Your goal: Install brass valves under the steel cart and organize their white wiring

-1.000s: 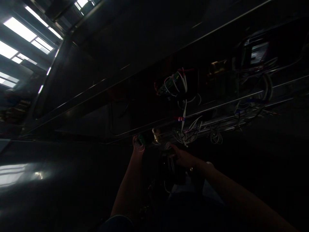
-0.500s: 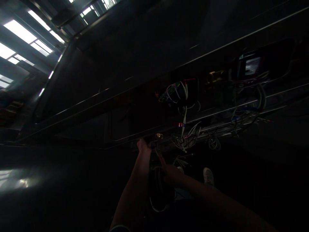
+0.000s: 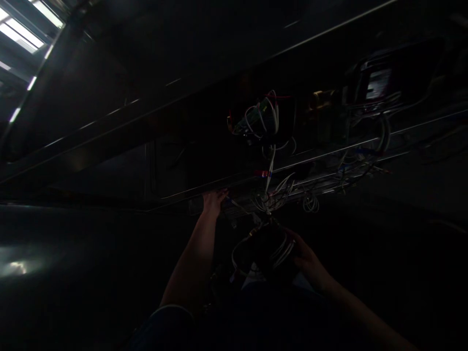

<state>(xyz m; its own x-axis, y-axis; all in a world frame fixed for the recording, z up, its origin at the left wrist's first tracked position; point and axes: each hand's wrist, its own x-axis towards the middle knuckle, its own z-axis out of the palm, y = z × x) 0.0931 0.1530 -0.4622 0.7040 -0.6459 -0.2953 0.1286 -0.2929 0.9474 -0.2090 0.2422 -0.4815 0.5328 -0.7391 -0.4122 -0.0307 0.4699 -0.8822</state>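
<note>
The scene is very dark. At the lower edge of a long dark panel (image 3: 109, 141), my left hand (image 3: 213, 201) reaches up with its fingers closed. A thin pale strand (image 3: 239, 207) runs from beside these fingertips toward the right; whether they grip it is hard to see. Lower down, my right hand (image 3: 309, 265) is wrapped round the right side of a dark bulky object with pale wires (image 3: 272, 246). Its outline is largely lost in shadow. One loose wire (image 3: 234, 261) loops off its left side.
A green circuit board (image 3: 254, 117) wound with wires hangs in the panel's opening. Below it are a tangle of pale wires (image 3: 272, 200) and a coiled cable (image 3: 310, 202). Further right, more cables (image 3: 382, 134) and a brass-coloured part (image 3: 321, 99) line the metal rails.
My right hand has moved right, away from my left hand, and now grips the dark wired object, which sits higher than before. My left hand stays at the panel's edge. The view has shifted.
</note>
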